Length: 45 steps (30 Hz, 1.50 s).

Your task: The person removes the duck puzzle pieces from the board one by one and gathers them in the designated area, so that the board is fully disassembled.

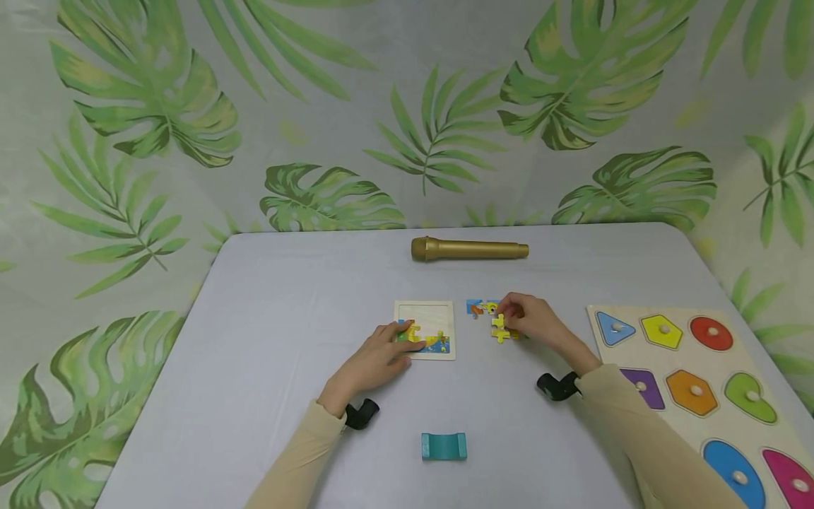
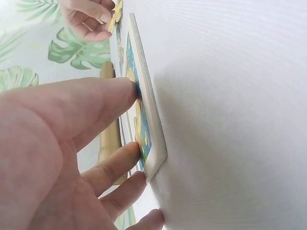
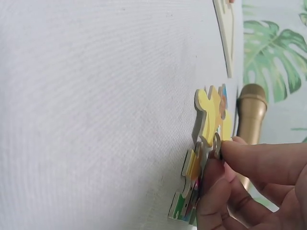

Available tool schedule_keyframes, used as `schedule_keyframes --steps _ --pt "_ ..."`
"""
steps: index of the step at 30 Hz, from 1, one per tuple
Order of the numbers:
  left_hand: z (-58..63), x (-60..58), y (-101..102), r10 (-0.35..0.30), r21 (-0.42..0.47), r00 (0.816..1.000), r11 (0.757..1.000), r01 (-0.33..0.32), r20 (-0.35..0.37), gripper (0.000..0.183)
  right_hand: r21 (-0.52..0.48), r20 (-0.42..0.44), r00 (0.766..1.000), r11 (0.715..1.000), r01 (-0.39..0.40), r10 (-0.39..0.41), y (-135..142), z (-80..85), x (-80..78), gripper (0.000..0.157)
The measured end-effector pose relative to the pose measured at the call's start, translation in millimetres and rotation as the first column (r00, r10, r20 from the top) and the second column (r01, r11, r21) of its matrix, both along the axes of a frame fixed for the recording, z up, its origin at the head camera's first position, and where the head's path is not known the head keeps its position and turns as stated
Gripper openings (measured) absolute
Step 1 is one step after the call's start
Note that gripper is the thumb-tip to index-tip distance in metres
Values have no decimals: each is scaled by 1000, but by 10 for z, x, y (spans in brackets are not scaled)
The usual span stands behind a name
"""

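My right hand (image 1: 535, 322) pinches a yellow jigsaw piece (image 1: 500, 332) between thumb and fingers. In the right wrist view the yellow jigsaw piece (image 3: 206, 112) is tilted above the table. Loose pieces (image 3: 184, 191) in several colours lie below that hand, and others with blue and yellow parts (image 1: 475, 307) lie just beyond it. To the left is a square puzzle tray (image 1: 424, 355), its near part filled with joined pieces and its far part bare wood. My left hand (image 1: 375, 359) rests on the tray's near-left side, thumb and fingertips on the pieces and frame.
A gold microphone (image 1: 473, 249) lies near the table's back edge. At the right is a large shape board (image 1: 655, 353) with knobbed coloured shapes. A teal curved block (image 1: 444, 447) sits at the front, between the forearms. Leaf-patterned cloth (image 1: 439, 141) hangs behind the table.
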<state>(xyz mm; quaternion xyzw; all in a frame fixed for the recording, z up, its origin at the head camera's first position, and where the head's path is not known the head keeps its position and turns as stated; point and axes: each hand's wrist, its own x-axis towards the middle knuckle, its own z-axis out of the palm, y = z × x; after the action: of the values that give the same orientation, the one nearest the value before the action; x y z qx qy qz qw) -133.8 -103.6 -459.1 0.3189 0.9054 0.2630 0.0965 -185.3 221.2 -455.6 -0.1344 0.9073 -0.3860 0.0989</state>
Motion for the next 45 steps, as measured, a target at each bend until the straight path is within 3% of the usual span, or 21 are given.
schedule_keyframes --steps 10,17,27,36,41,45 --pt "-24 -8 -3 8 -15 1000 1000 -8 -2 34 74 -81 996 997 -20 26 -56 -47 8 14" --pt "-9 -5 -2 6 -17 1000 1000 -6 -25 34 73 -108 993 997 -31 39 -71 -7 16 14" --pt "-32 4 -31 -4 -5 999 1000 4 -41 35 115 -88 989 988 -105 115 -74 3 28 20" --pt "-54 35 -123 -6 -5 998 1000 6 -62 36 89 -102 989 991 -97 106 -70 6 78 18" --pt "-62 34 -223 19 -8 999 1000 -20 -40 36 35 -114 989 996 -85 89 -39 74 66 20" --pt "-78 26 -276 16 -1 1000 1000 -16 -10 36 63 -80 985 987 -150 155 -37 77 42 25"
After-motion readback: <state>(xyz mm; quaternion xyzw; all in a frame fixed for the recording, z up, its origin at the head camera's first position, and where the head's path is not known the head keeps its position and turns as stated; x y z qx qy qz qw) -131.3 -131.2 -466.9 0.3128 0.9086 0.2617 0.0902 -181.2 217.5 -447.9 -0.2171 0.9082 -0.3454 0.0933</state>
